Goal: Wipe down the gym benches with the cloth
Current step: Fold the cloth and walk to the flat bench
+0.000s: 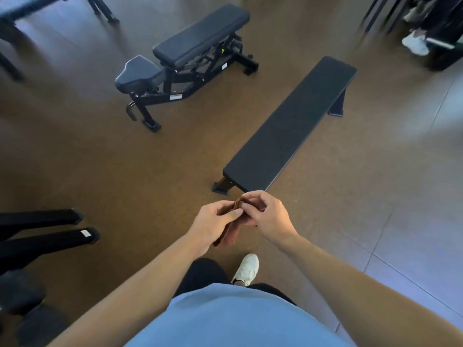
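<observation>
Both hands meet at chest height over the brown floor (125, 171), working a folded brown cloth (226, 234) between them. The left hand (214, 221) holds the cloth's lower part in its curled fingers, thumb pressed on the top fold, with the free end hanging below the palm. The right hand (266, 214) pinches the upper edge between thumb and fingertips, knuckles raised. Both forearms angle inward from the bottom corners.

Just beyond the hands lies the near end of the flat bench (290, 126), which runs away to the upper right. The adjustable bench (190, 46) stands farther off to the left, well apart from it, with open floor between. A white shoe (246, 269) steps below the hands. Black equipment legs (50, 231) jut in from the left edge.
</observation>
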The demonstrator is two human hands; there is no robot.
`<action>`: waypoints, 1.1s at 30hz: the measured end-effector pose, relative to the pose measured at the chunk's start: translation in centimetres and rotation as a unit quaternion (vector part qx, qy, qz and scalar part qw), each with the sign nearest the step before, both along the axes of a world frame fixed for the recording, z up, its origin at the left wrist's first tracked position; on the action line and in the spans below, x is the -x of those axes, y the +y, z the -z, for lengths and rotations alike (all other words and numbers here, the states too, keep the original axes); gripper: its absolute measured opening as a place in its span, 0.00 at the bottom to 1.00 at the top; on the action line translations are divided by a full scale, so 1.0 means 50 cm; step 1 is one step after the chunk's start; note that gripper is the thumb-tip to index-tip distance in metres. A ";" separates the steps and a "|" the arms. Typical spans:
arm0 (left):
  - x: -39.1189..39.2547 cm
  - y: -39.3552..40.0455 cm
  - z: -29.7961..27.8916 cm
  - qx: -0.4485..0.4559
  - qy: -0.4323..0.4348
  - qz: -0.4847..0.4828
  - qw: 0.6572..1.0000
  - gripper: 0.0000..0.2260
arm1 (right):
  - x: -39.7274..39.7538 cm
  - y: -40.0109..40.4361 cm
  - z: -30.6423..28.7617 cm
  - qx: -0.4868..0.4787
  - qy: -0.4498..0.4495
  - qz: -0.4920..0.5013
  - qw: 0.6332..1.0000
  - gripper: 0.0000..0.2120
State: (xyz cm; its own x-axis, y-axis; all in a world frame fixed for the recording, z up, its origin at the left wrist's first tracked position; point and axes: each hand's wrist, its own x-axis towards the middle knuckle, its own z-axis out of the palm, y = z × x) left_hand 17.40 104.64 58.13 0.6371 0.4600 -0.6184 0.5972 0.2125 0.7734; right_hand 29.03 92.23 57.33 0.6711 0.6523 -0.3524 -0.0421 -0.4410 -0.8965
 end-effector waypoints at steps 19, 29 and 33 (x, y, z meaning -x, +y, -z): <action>-0.389 0.250 0.038 0.101 -0.004 -0.133 0.986 0.11 | -0.353 0.247 0.003 0.015 -0.037 0.043 0.998 0.06; -0.548 0.373 0.023 0.256 -0.022 -0.118 0.959 0.10 | -0.505 0.362 0.001 0.003 -0.093 0.121 0.988 0.07; -0.596 0.391 0.031 0.214 -0.029 -0.182 0.959 0.09 | -0.565 0.365 -0.012 0.006 -0.104 0.045 0.994 0.09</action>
State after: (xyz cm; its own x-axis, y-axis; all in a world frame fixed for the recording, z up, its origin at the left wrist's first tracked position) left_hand 47.17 124.17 56.58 0.5220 0.3707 -0.7682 0.3822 0.7035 0.5992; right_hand 57.29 110.47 57.95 0.7859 0.5830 -0.2063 0.1043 -0.4538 -0.8850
